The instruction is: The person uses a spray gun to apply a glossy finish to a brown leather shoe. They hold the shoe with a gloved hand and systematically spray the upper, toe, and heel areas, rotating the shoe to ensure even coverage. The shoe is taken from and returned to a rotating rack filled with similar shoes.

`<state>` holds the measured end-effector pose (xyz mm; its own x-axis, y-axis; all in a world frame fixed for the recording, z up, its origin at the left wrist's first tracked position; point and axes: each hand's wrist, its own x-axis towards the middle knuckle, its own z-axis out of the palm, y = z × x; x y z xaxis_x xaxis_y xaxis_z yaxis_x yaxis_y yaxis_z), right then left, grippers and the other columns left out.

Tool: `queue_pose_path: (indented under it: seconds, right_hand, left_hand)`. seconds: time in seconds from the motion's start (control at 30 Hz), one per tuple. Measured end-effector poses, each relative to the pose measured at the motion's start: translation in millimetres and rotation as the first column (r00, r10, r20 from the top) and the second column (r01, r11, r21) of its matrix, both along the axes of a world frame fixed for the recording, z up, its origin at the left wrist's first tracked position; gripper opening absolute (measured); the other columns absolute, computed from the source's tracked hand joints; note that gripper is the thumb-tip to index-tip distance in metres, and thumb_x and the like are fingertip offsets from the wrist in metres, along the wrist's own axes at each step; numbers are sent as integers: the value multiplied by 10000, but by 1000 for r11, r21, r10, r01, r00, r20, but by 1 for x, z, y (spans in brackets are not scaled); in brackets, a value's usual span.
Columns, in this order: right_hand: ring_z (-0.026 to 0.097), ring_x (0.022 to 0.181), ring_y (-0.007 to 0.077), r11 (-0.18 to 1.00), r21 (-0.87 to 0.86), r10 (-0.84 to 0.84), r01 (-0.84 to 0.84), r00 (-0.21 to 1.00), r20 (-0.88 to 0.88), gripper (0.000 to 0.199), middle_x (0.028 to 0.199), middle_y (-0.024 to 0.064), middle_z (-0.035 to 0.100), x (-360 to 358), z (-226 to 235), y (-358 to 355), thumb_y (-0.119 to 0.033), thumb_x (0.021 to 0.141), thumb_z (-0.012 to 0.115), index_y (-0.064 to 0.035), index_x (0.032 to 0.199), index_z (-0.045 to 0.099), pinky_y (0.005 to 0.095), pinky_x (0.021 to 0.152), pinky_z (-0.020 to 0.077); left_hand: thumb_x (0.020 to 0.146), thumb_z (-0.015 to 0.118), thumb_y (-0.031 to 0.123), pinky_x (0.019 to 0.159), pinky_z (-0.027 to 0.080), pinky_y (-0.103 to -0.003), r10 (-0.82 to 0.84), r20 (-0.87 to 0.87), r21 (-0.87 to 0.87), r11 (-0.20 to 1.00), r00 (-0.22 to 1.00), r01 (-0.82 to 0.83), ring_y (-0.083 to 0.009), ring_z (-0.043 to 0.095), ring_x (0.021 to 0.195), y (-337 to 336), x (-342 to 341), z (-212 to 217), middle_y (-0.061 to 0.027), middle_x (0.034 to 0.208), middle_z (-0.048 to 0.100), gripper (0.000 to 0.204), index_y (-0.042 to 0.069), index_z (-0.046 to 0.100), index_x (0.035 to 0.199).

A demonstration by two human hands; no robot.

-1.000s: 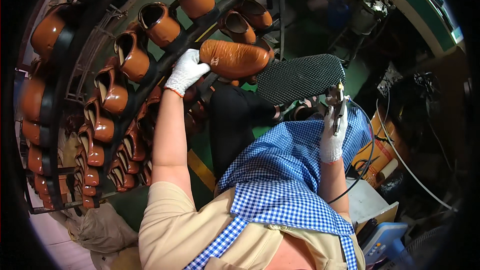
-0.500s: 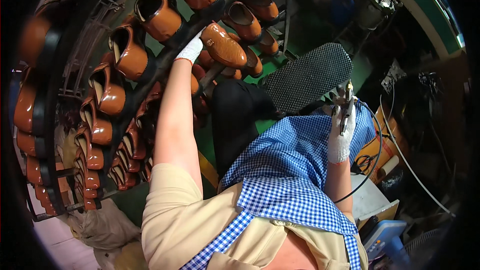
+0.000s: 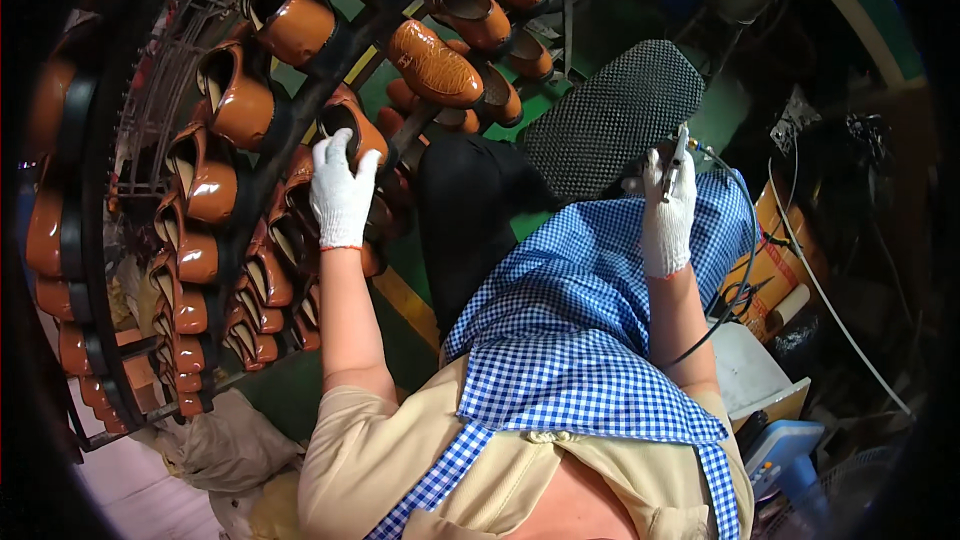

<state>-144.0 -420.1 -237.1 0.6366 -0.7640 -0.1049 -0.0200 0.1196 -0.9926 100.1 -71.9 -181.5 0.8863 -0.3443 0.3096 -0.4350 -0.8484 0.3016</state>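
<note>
My left hand [image 3: 342,195], in a white knit glove with a red cuff edge, reaches to the rack. Its thumb and fingers close around the near end of a glossy brown shoe [image 3: 368,135]; the shoe's underside is hidden. Just beyond, another brown shoe [image 3: 437,64] with a textured, shiny upper rests on the rack. On the right, my gloved right hand [image 3: 668,220] is raised above my lap, wrapped around a small metal spray gun [image 3: 676,162]. A dark hose [image 3: 745,270] runs from the gun down past my forearm.
A dark rack [image 3: 330,65] carries rows of brown shoes [image 3: 240,95] along my left. Ahead stands a black textured pad [image 3: 615,120]. A pale hose [image 3: 830,325] hangs at the right, near a white tray [image 3: 745,370] and a blue device [image 3: 785,455]. Cloth sacks [image 3: 225,445] lie at lower left.
My left hand has left the textured shoe on the rack and come back nearer to me, onto another shoe. My right hand keeps the spray gun, turned slightly.
</note>
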Motion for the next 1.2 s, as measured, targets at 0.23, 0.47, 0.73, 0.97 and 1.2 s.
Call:
queue_pose_path:
  seconds: [0.23, 0.47, 0.73, 0.97, 1.2]
  right_hand:
    - [526, 728, 109, 978, -193, 62, -75, 995, -73, 185, 861, 31, 558, -11, 22, 15, -112, 1000, 690, -20, 1095, 561, 285, 643, 468]
    - [513, 745, 106, 961, -266, 58, -77, 995, -81, 191, 846, 16, 536, -17, 27, 20, -137, 1002, 701, -33, 1064, 553, 282, 664, 463]
    - [561, 764, 103, 992, -108, 59, -69, 994, -90, 197, 919, 18, 581, -20, 18, 16, -74, 1049, 597, -8, 1234, 605, 282, 690, 504]
    - [664, 896, 300, 704, -687, -13, -182, 963, -269, 185, 965, 141, 666, -9, -36, -12, -38, 996, 564, 4, 1147, 662, 382, 800, 542]
    - [687, 885, 338, 812, -553, 68, -187, 971, -228, 209, 974, 164, 683, -34, -25, -3, -177, 1041, 626, -24, 1175, 671, 403, 780, 550]
  left_hand:
    - [1011, 662, 297, 1054, 508, -429, -288, 84, -85, 952, 954, 295, -351, 644, 1253, -66, 58, 2, -206, 1408, 633, 441, 40, 649, 1369]
    - [871, 695, 637, 1067, 486, -471, -110, -343, 34, 991, 933, 130, -406, 639, 1276, -127, 153, 0, -259, 1372, 659, 744, 63, 690, 1344]
    - [955, 765, 228, 846, 552, -318, -283, -302, -533, 842, 910, 85, -162, 693, 896, -108, 76, 8, -87, 1001, 745, 273, -14, 704, 1066]
    - [1032, 696, 102, 912, 520, -262, -392, -319, -894, 427, 863, -136, -86, 619, 980, -116, -66, 37, -19, 1078, 675, 144, 7, 658, 1134]
    - [1054, 670, 136, 903, 534, -311, -340, -138, -897, 441, 930, 28, -137, 650, 972, -169, -100, 47, -66, 1104, 695, 208, 2, 633, 1208]
